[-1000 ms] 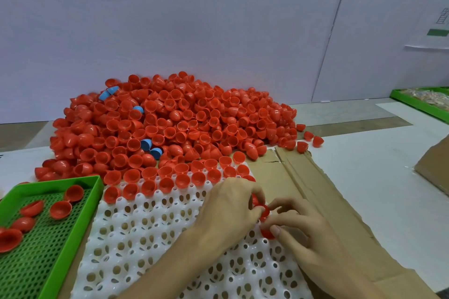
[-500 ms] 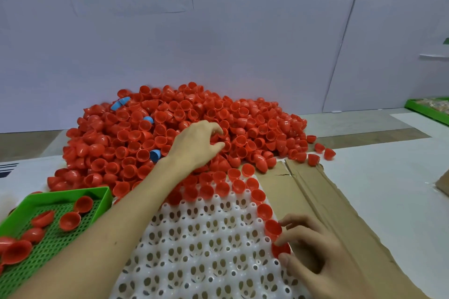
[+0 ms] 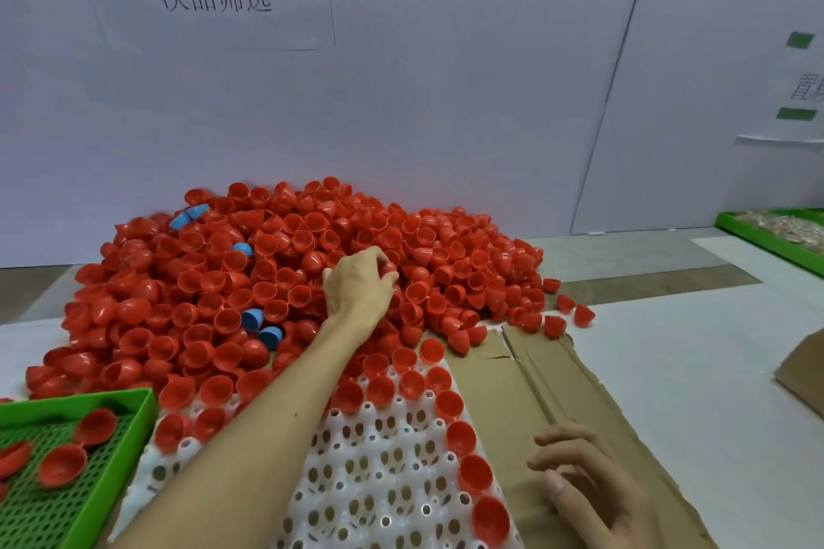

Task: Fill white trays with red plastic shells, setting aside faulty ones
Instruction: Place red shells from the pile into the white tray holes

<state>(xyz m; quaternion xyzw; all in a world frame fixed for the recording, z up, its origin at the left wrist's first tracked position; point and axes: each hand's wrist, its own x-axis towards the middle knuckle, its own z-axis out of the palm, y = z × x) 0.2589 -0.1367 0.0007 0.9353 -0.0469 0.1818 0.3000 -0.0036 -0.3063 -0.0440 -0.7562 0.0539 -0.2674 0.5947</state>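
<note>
Left hand [image 3: 356, 288] sat in the pile of red shells [image 3: 276, 281] at the table's far edge, fingers and thumb curled round 1 shell [image 3: 389, 267]. Right hand [image 3: 579, 481] lay loosely curled, holding nothing, on cardboard [image 3: 535, 370] just beside the white tray [image 3: 379, 481], right edge. Tray's far rows and right column carried seated shells. Green tray [image 3: 76, 400], near-left corner, held several more.

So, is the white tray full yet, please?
Not full: white tray holds red shells only along its far and right edges; most sockets sit bare.
</note>
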